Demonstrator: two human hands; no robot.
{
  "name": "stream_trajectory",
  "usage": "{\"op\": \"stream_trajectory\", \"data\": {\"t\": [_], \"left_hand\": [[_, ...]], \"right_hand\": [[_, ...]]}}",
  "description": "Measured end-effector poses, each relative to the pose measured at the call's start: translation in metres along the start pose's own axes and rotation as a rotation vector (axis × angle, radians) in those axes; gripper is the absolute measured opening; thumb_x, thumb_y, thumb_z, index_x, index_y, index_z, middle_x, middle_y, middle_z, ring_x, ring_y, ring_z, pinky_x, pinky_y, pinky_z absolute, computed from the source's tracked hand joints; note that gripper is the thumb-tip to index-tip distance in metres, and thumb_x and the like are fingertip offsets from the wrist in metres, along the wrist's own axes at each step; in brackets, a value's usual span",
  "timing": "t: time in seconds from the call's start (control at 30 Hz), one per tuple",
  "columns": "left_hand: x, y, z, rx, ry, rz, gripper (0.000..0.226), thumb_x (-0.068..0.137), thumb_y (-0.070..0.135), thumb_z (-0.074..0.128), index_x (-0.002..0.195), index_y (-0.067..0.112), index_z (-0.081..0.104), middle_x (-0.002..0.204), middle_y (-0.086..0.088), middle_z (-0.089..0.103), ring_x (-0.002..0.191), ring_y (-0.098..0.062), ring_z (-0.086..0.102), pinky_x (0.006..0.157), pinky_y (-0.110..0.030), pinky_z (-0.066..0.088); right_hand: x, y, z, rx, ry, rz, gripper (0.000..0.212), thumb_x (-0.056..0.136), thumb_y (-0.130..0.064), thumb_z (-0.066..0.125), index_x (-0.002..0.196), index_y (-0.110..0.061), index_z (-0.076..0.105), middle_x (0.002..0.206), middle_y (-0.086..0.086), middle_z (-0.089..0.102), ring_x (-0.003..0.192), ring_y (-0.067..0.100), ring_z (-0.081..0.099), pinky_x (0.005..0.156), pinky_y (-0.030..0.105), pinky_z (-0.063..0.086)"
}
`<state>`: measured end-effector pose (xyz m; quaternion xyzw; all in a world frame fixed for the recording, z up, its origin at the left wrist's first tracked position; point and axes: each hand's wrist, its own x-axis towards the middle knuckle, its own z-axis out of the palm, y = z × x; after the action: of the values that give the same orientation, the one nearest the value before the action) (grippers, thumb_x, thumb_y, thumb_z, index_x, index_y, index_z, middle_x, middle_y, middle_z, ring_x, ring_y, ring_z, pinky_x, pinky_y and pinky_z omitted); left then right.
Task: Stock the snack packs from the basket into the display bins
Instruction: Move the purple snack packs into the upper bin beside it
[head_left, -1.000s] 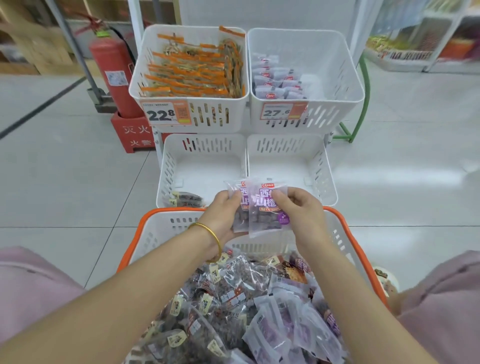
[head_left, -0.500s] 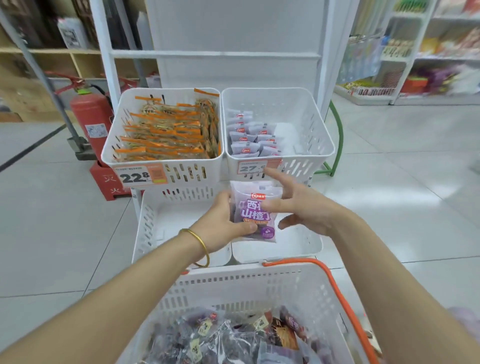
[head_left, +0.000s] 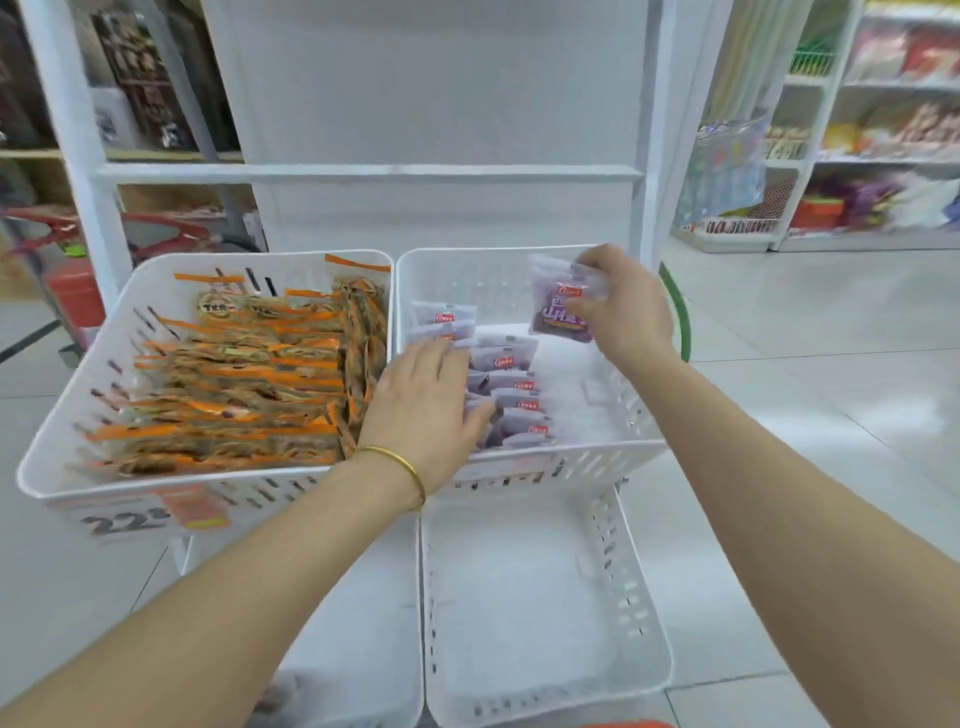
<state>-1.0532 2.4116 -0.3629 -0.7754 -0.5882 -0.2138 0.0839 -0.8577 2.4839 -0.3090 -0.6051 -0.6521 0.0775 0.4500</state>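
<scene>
I see the small clear snack pack with purple print (head_left: 561, 312) held tilted over the back part of the white slotted plastic bin (head_left: 613, 454). My right hand (head_left: 626, 317) holds it, the fingers (head_left: 592, 265) and thumb curled and pinching its right side. Inside that bin, overlapping rows of pale packs with red logos (head_left: 514, 395) lie along its left half. My left hand (head_left: 423, 410) rests flat on them near the bin's left wall, fingers straight and close together, the thumb apart. A thin gold bangle (head_left: 402, 462) on that wrist sits over the bin's front rim. Touching the bin's left side is a matching white bin (head_left: 62, 467) packed with orange-striped packs (head_left: 244, 379), with a blurred price tag (head_left: 130, 522) on its front. Below the bin is a lower white bin (head_left: 657, 654). Well left of the bin stands a red fire extinguisher (head_left: 72, 291), blurred
</scene>
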Motion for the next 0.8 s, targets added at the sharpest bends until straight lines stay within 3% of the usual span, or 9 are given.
{"op": "stream_trajectory", "data": {"t": [0.13,0.23,0.3,0.37,0.43,0.5,0.67,0.8], "left_hand": [[0.006,-0.007,0.016,0.051,0.031,0.02,0.054,0.086,0.047,0.032,0.116,0.011,0.057,0.124,-0.011,0.055,0.124,-0.032,0.044,0.107,-0.046,0.03],[0.007,-0.009,0.022,0.043,0.06,0.029,0.051,0.085,0.042,0.035,0.114,0.008,0.059,0.121,-0.015,0.057,0.12,-0.035,0.048,0.105,-0.05,0.035],[0.008,-0.01,0.022,0.037,0.045,0.025,0.05,0.085,0.042,0.035,0.113,0.008,0.06,0.119,-0.014,0.058,0.118,-0.036,0.049,0.105,-0.05,0.037],[0.01,-0.011,0.019,0.022,0.032,0.033,0.05,0.086,0.042,0.034,0.111,0.008,0.06,0.117,-0.013,0.058,0.117,-0.034,0.05,0.105,-0.046,0.036],[0.006,-0.011,0.009,-0.01,0.058,0.054,0.047,0.087,0.04,0.035,0.109,0.008,0.061,0.115,-0.011,0.059,0.115,-0.032,0.05,0.104,-0.038,0.032],[-0.006,-0.008,-0.008,-0.056,0.121,0.083,0.042,0.087,0.035,0.039,0.108,0.006,0.061,0.114,-0.011,0.059,0.114,-0.029,0.048,0.103,-0.032,0.029],[-0.094,0.003,-0.041,-0.177,0.161,0.101,0.038,0.087,0.029,0.043,0.111,0.005,0.059,0.115,-0.012,0.059,0.114,-0.025,0.042,0.104,-0.029,0.026],[-0.202,0.008,-0.036,-0.204,-0.11,-0.012,0.045,0.086,0.035,0.038,0.116,0.007,0.058,0.121,-0.011,0.056,0.119,-0.022,0.037,0.102,-0.029,0.029]], "right_hand": [[0.036,0.017,0.057,0.005,-0.254,-0.057,0.036,0.085,-0.004,0.059,0.12,-0.015,0.056,0.12,0.006,0.061,0.108,0.025,0.055,0.084,0.026,0.042],[0.048,0.018,0.077,0.121,-0.525,0.05,0.029,0.09,-0.003,0.045,0.116,-0.013,0.055,0.103,0.006,0.059,0.095,0.024,0.057,0.072,0.028,0.045],[0.047,0.015,0.078,0.285,-0.645,0.199,0.029,0.088,-0.011,0.044,0.115,-0.017,0.052,0.097,0.001,0.054,0.089,0.017,0.053,0.074,0.028,0.046],[0.045,0.015,0.073,0.344,-0.62,0.24,0.041,0.088,-0.015,0.042,0.129,-0.017,0.047,0.12,0.002,0.052,0.108,0.017,0.048,0.092,0.035,0.044],[0.035,0.013,0.057,0.302,-0.476,0.184,0.049,0.092,-0.006,0.036,0.14,-0.015,0.039,0.142,0.004,0.041,0.126,0.02,0.041,0.106,0.038,0.036],[0.013,0.007,0.031,0.299,-0.333,0.11,0.051,0.09,0.0,0.035,0.139,-0.013,0.04,0.143,0.005,0.042,0.129,0.021,0.042,0.108,0.038,0.034],[-0.107,-0.027,-0.035,0.522,-0.158,0.076,0.048,0.084,0.01,0.035,0.114,-0.02,0.057,0.114,-0.001,0.059,0.099,0.013,0.061,0.085,0.029,0.05],[-0.235,-0.024,-0.04,0.632,-0.386,0.291,0.044,0.084,0.013,0.037,0.097,-0.022,0.061,0.095,0.006,0.064,0.077,0.016,0.065,0.068,0.03,0.054]]}}
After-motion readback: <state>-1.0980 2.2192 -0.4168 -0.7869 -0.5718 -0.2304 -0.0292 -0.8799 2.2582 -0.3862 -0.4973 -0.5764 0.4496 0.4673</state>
